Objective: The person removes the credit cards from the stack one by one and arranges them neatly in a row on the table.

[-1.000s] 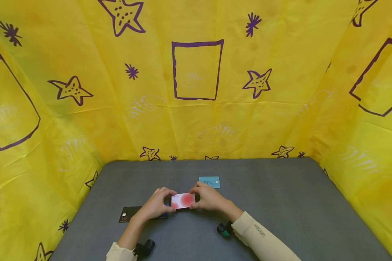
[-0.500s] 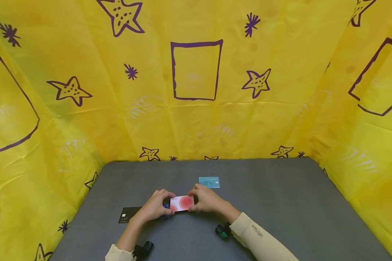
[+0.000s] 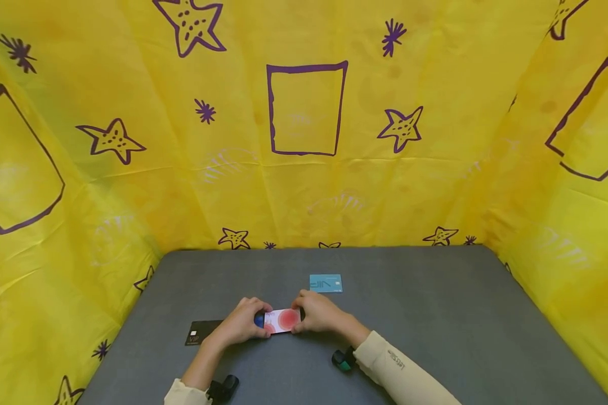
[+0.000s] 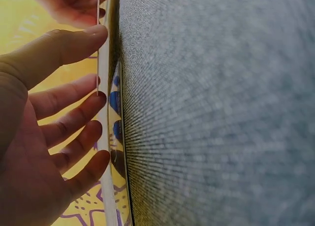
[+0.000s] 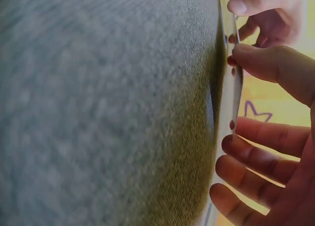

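Note:
A white card with red circles (image 3: 286, 320) spans the gap between both hands, just above the table. Its left end is pinched by my left hand (image 3: 239, 322), thumb at the near edge and index finger at the far edge. My right hand (image 3: 323, 315) pinches the right end the same way. Seen edge-on, the card (image 4: 98, 58) is thin in the left wrist view. Partly hidden beneath my left hand lies a black card marked VIP (image 3: 200, 332). A dark blue patch (image 3: 259, 319) shows by the left fingers; what it belongs to is unclear.
A light blue card (image 3: 326, 283) lies flat on the grey table (image 3: 410, 298), just beyond my right hand. Yellow fabric walls (image 3: 304, 197) with purple drawings rise at the back and both sides. Each wrist wears a black camera strap.
Both hands have drawn the red-circled card slightly toward me. More of the light blue card shows past the right hand. The black card has stayed put.

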The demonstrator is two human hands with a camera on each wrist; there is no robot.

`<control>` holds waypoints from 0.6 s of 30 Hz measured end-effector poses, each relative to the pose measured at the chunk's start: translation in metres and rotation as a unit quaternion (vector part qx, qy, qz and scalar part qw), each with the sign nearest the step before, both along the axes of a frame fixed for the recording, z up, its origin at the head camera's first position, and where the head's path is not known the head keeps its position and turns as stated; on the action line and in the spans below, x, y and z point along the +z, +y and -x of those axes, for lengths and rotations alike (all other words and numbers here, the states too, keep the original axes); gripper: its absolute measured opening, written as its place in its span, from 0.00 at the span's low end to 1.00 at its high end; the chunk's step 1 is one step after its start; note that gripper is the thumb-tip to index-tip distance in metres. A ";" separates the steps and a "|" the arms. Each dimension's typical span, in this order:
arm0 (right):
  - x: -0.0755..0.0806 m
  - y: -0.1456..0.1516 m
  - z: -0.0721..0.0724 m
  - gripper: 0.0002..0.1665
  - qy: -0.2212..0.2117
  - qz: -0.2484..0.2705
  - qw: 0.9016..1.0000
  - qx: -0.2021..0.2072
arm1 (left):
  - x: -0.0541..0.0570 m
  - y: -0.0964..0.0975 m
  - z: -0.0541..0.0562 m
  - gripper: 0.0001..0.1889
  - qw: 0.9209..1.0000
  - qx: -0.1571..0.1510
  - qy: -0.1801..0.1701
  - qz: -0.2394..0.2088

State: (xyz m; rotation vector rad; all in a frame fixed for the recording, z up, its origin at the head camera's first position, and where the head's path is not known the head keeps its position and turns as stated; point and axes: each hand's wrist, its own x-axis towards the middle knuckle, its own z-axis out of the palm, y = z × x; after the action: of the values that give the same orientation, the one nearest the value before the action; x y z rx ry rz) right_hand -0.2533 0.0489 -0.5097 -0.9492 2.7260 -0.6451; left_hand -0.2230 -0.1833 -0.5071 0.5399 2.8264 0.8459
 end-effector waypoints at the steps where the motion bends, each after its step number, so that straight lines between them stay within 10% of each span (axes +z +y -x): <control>1: 0.000 0.000 0.000 0.27 0.002 -0.003 1.000 0.001 | 0.000 0.000 0.000 0.23 1.000 -0.001 -0.001 0.001; 18: -0.001 -0.008 -0.005 0.26 0.023 -0.031 0.999 0.001 | 0.001 0.002 -0.002 0.24 0.999 -0.005 -0.003 0.039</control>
State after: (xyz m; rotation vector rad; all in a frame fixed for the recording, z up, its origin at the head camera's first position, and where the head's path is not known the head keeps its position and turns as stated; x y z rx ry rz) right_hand -0.2488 0.0407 -0.5104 -0.9624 2.7672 -0.5413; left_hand -0.2208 -0.1812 -0.5064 0.5394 2.8354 0.7310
